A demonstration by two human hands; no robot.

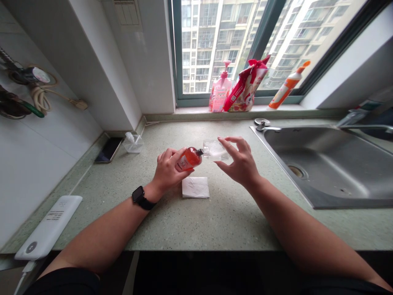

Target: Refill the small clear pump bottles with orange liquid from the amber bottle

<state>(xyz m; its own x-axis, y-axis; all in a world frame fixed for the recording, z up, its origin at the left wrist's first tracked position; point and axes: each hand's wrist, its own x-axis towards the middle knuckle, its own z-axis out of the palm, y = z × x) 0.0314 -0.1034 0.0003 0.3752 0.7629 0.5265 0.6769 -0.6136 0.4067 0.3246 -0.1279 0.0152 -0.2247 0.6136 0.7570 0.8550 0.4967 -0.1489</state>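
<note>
Speckled counter, labelled orange bottle, clear bottle

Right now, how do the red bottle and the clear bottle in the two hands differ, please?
The red bottle is in the left hand; the clear bottle is in the right hand. The red bottle has a printed label, while the clear bottle shows none. The red bottle's neck is dark, but the clear bottle's neck is see-through. Both are tilted, neck toward neck.
</note>
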